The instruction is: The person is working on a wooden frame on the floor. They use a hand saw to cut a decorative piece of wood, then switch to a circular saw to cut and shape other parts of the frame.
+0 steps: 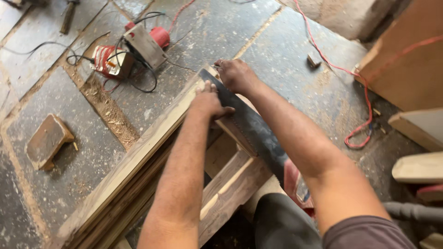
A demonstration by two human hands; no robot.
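As the saw lies flat along the plank:
Left hand (208, 102): fingers pressed onto handsaw (249, 124), steadying it.
Right hand (235, 75): closed over blade tip against plank (138, 154).

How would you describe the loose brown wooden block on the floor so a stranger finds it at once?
Start at the grey stone-slab floor, left of the long wooden plank. The brown wedge-shaped wooden block lies alone there; unlike the red-wired power tool farther up, it is plain wood without cables.

Saw (249, 122) on plank (138, 152) (power tool (134, 48) behind, block (46, 140) left).
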